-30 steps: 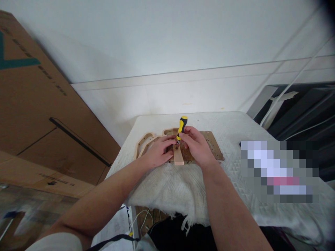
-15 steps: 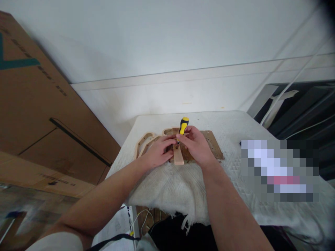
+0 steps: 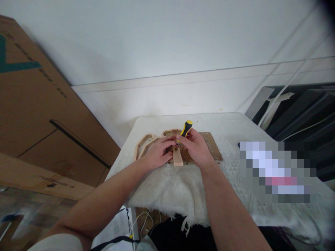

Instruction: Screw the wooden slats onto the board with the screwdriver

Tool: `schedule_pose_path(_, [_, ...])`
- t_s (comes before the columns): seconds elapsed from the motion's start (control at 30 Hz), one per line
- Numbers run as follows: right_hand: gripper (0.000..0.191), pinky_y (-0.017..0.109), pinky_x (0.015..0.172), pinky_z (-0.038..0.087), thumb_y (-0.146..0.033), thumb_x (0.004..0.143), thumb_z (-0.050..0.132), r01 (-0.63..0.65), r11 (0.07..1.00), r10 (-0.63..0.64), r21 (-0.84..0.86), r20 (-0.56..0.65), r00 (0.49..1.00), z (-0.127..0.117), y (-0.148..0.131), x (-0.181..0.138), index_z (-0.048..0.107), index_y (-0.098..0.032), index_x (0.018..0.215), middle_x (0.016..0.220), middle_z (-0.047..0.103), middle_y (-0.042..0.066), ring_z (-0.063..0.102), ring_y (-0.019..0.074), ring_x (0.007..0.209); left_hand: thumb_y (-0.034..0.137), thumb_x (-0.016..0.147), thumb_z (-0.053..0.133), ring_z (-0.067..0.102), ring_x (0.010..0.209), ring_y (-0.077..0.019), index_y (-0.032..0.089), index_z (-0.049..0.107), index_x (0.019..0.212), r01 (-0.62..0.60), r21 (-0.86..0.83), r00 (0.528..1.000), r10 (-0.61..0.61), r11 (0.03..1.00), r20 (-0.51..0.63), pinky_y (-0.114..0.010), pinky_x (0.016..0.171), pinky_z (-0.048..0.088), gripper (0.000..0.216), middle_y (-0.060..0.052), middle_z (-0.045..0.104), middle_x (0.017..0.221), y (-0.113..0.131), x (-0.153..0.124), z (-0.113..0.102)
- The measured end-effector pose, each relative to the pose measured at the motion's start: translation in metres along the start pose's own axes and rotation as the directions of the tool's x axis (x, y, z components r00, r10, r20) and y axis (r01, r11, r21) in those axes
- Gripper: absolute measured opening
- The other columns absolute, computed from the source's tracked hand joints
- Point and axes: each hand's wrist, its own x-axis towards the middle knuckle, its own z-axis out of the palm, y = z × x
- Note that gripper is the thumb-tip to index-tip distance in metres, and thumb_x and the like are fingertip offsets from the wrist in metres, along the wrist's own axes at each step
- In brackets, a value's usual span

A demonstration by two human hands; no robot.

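Observation:
My right hand (image 3: 196,146) is closed around a yellow and black screwdriver (image 3: 186,128). The screwdriver leans, handle up and to the right, with its lower end over a pale wooden piece (image 3: 178,159). From the left side, my left hand (image 3: 159,151) grips that piece, its fingertips close to the screwdriver's lower end. A dark hole or fitting shows in the wood just below. Under the piece lies a brown board (image 3: 213,148) dotted with small holes. Curved wooden frame parts (image 3: 140,144) rest left of the board, partly behind my left hand.
A white textured cloth (image 3: 225,127) covers the table, its fringe hanging at the front. A blurred-out object (image 3: 274,170) lies on the right. One large cardboard box (image 3: 52,104) stands at left, and dark panels (image 3: 300,115) lean at right. Behind is a white wall (image 3: 167,42).
The screwdriver's handle has tipped further to the right and turned, showing more black. My left hand stays nearly in place on the wood. The whole view has shifted slightly.

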Motion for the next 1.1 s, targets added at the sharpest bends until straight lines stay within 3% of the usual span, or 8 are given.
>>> schedule_pose_path(0.17, [0.032,0.027,0.060,0.043,-0.045,0.071,0.071,0.002,1.000,-0.002,0.009,-0.001,1.000,0.000,0.002,0.000,0.056,-0.020,0.085,0.075,0.062,-0.001,0.054,0.0127,0.065,0.013,0.078,0.055,0.057,0.116,-0.0238,0.016,0.063,0.106,-0.012,0.009,1.000,0.012,1.000,0.000,-0.041,0.100,0.045,0.028,-0.013,0.058,0.128,0.002,0.001,-0.001])
schedule_pose_path(0.3, [0.023,0.028,0.062,0.043,-0.039,0.074,0.066,0.008,0.997,-0.013,0.076,0.066,0.998,0.001,-0.006,-0.002,0.063,-0.020,0.086,0.080,0.064,0.001,0.055,0.0125,0.066,0.013,0.078,0.056,0.056,0.117,-0.0241,0.017,0.063,0.105,-0.015,0.013,1.000,0.015,1.000,0.001,-0.042,0.100,0.045,0.028,-0.012,0.058,0.128,0.002,0.001,-0.001])
schedule_pose_path(0.43, [0.021,0.028,0.061,0.042,-0.031,0.074,0.061,-0.003,0.993,-0.002,0.116,0.038,0.999,0.000,-0.009,-0.003,0.069,-0.020,0.089,0.082,0.066,0.001,0.054,0.0127,0.066,0.012,0.079,0.055,0.054,0.120,-0.0234,0.018,0.062,0.107,-0.017,0.007,1.000,0.016,1.000,0.014,-0.041,0.102,0.045,0.030,-0.011,0.057,0.129,0.004,0.001,-0.002])
schedule_pose_path(0.57, [0.023,0.028,0.061,0.042,-0.032,0.076,0.061,0.014,0.999,-0.016,0.052,0.038,0.999,0.000,-0.006,-0.001,0.069,-0.020,0.094,0.078,0.065,0.000,0.054,0.0125,0.064,0.011,0.078,0.054,0.054,0.120,-0.0232,0.018,0.062,0.108,-0.020,0.006,1.000,0.020,1.000,0.013,-0.041,0.102,0.045,0.031,-0.011,0.057,0.129,0.006,0.002,-0.003])
schedule_pose_path(0.77, [0.026,0.027,0.060,0.043,-0.039,0.071,0.072,0.019,0.999,-0.020,0.040,0.031,0.999,0.001,-0.002,0.000,0.063,-0.020,0.086,0.074,0.063,-0.002,0.053,0.0110,0.062,0.014,0.080,0.055,0.056,0.116,-0.0235,0.016,0.063,0.108,-0.021,0.022,1.000,0.021,1.000,0.010,-0.041,0.100,0.046,0.029,-0.012,0.058,0.128,0.002,0.000,-0.001])
schedule_pose_path(1.1, [0.020,0.029,0.067,0.045,-0.036,0.077,0.065,0.020,1.000,-0.021,0.020,0.048,0.999,-0.001,-0.001,0.000,0.068,-0.021,0.090,0.080,0.065,0.000,0.057,0.0142,0.072,0.014,0.080,0.054,0.055,0.117,-0.0233,0.018,0.062,0.110,-0.010,0.027,1.000,0.009,1.000,0.021,-0.042,0.101,0.045,0.031,-0.011,0.057,0.128,0.002,0.000,-0.001])
